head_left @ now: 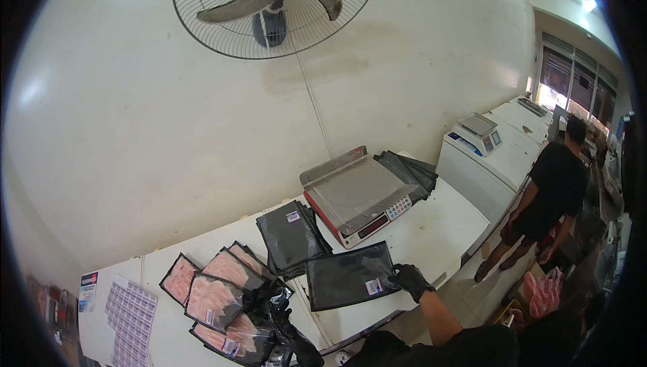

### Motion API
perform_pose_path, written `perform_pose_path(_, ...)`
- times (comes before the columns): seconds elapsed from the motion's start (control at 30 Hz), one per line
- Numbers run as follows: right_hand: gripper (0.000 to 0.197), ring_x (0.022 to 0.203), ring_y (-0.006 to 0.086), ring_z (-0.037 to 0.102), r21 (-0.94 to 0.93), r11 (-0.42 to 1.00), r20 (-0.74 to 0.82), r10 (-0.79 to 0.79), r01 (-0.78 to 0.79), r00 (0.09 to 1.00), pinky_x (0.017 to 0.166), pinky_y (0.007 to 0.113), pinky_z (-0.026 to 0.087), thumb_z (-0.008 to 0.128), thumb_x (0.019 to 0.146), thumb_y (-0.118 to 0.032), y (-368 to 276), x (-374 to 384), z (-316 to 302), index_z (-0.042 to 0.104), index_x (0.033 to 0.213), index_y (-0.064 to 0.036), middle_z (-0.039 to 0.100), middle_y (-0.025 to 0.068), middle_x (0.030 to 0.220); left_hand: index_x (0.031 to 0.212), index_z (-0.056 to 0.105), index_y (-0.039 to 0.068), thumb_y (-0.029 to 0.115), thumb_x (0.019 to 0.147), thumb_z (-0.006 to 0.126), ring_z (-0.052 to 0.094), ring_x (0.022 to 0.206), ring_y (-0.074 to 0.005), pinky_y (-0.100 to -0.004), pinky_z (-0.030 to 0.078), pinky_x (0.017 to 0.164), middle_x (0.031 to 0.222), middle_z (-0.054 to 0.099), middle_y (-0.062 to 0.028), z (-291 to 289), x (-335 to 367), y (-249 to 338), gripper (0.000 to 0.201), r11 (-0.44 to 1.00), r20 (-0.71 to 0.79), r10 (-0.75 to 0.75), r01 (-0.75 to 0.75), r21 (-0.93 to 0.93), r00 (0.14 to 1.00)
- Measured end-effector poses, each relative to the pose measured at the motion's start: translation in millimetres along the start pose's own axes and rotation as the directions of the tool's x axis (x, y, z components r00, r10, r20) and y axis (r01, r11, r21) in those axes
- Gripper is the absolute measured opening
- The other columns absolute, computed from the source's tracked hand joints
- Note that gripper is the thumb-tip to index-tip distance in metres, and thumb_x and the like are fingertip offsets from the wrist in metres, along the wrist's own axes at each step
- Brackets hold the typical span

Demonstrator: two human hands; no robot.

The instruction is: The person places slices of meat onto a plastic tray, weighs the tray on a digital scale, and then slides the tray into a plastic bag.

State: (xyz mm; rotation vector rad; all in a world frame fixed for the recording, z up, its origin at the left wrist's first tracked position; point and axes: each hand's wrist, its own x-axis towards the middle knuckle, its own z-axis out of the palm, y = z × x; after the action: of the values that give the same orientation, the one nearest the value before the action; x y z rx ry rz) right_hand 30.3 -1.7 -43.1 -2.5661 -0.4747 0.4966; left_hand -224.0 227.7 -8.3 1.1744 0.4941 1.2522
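My right hand (412, 282), in a black glove, holds the right edge of a flat black pouch (344, 278) with a small white label in its corner. The pouch lies on the white worktop in front of the scale. My left hand (291, 337), also black-gloved, is beside several pouches of pink, meat-like contents (214, 299). Its fingers blend into the dark plastic, so their grip is hidden. A stack of flat black pouches (286, 232) lies behind, its top one labelled.
A red-sided scale (360, 195) stands against more black pouches (424, 171). A label sheet (131, 320) lies at left. A wall fan (276, 3) hangs above. Farther right are another scale (477, 132) on a white chest (465, 165) and a person (556, 185) standing.
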Motion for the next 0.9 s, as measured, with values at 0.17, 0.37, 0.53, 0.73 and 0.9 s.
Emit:
perform_pose_path(0.17, 0.074, 0.115, 0.0375, 0.061, -0.168, 0.980, 0.051, -0.101, 0.108, 0.994, 0.101, 0.047, 0.046, 0.068, 0.079, -0.049, 44.5, 29.1, 14.7, 0.053, 0.138, -0.0068, 0.066, 0.0198, 0.119, 0.139, 0.047, 0.003, 0.037, 0.104, 0.035, 0.055, 0.119, -0.0224, -0.0381, 0.045, 0.096, 0.132, 0.057, -0.0110, 41.4, 0.1, 29.9, 0.050, 0.997, 0.078, 0.071, -0.072, 0.003, 0.994)
perform_pose_path(0.37, 0.071, 0.116, 0.0381, 0.059, -0.064, 0.985, 0.057, -0.154, 0.158, 0.986, 0.100, 0.049, 0.046, 0.068, 0.082, -0.047, 51.4, 28.7, 7.0, 0.052, 0.138, -0.0080, 0.066, 0.0184, 0.121, 0.145, 0.040, 0.002, 0.064, 0.101, 0.024, 0.055, 0.118, -0.0250, -0.0393, 0.041, 0.100, 0.124, 0.060, -0.0146, 65.9, -4.2, 28.2, 0.077, 0.994, 0.154, 0.024, -0.007, -0.113, 0.988)
perform_pose_path(0.53, 0.062, 0.108, 0.0366, 0.063, 0.051, 0.991, -0.044, -0.119, 0.121, 0.992, 0.095, 0.049, 0.048, 0.068, 0.083, -0.045, 103.8, -0.2, -15.3, 0.056, 0.133, -0.0087, 0.070, 0.0168, 0.108, 0.147, 0.038, 0.005, 0.046, 0.107, 0.026, 0.057, 0.113, -0.0227, -0.0360, 0.044, 0.096, 0.120, 0.061, -0.0128, 106.7, -14.4, 11.4, 0.059, 0.965, 0.308, -0.043, 0.120, -0.235, 0.950)
perform_pose_path(0.73, 0.058, 0.102, 0.0373, 0.065, 0.090, 0.995, -0.079, -0.042, 0.049, 0.996, 0.094, 0.047, 0.048, 0.069, 0.084, -0.045, 145.8, -62.0, -29.8, 0.061, 0.128, -0.0069, 0.070, 0.0181, 0.103, 0.149, 0.035, 0.003, 0.025, 0.097, 0.055, 0.059, 0.113, -0.0277, -0.0353, 0.049, 0.095, 0.131, 0.057, -0.0180, 111.5, 8.9, -56.3, 0.060, 0.914, 0.486, 0.027, 0.175, -0.366, 0.874)
perform_pose_path(0.9, 0.061, 0.104, 0.0366, 0.065, 0.194, 0.979, -0.091, 0.084, -0.065, 0.992, 0.096, 0.045, 0.048, 0.068, 0.086, -0.049, 201.0, -115.8, -3.6, 0.061, 0.128, -0.0054, 0.069, 0.0213, 0.107, 0.152, 0.023, 0.004, 0.045, 0.101, 0.042, 0.047, 0.124, -0.0356, -0.0474, 0.041, 0.103, 0.135, 0.050, -0.0233, 129.0, 1.7, -92.7, 0.068, 0.777, 0.638, 0.003, 0.400, -0.487, 0.770)
